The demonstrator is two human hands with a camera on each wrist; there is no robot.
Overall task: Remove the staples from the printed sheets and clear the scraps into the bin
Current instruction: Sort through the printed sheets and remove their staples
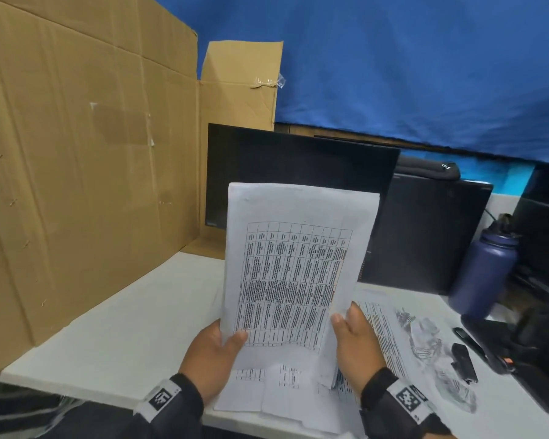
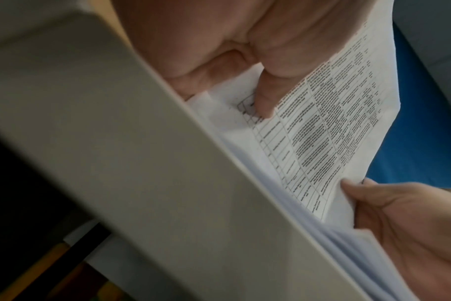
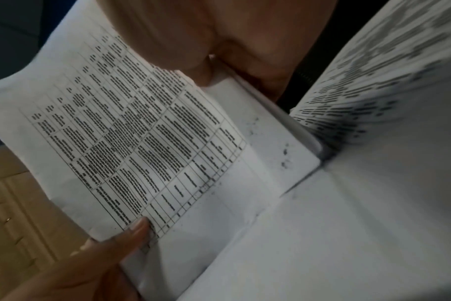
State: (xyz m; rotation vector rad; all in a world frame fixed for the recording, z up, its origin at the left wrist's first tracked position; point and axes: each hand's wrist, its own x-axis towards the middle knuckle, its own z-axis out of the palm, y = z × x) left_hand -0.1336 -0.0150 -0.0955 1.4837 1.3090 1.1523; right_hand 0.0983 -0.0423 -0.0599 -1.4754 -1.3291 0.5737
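I hold a stack of printed sheets upright over the white table, its table of text facing me. My left hand grips the lower left corner, thumb on the front and fingers behind. My right hand pinches the lower right edge. In the left wrist view the left thumb presses the printed page, and the right hand holds its far edge. The right wrist view shows the page with a dark mark at its far corner. I cannot tell whether it is a staple. No bin is in view.
More printed sheets lie under my hands, others to the right. Crumpled printed paper and small black tools lie further right. A dark blue bottle, a black monitor and a tall cardboard sheet border the table.
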